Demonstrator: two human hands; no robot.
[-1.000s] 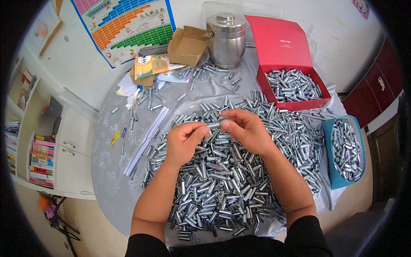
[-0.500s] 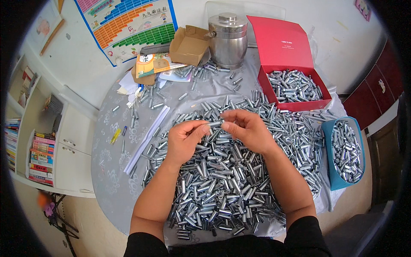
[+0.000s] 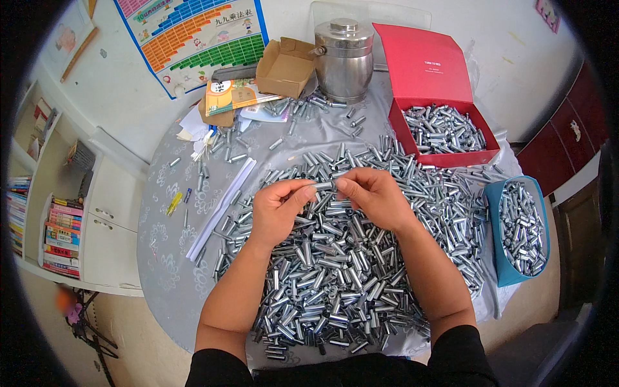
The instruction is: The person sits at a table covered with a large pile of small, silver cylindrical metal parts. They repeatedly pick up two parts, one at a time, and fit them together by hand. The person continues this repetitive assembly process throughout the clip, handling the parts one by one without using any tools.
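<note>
Both hands, left (image 3: 278,209) and right (image 3: 373,195), pinch one metal tube (image 3: 324,186) over the pile (image 3: 335,271); red box (image 3: 445,132) at one o'clock. Aligning ends squarely looks wise.

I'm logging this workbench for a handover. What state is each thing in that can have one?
red box: lid up, part filled with metal tubes.
blue basket: nearly full of tubes.
cardboard box: open, flaps up.
steel canister: lid on.
left hand and right hand: together pinching one metal tube at its ends.
tube pile: loose, spread over the table.
</note>
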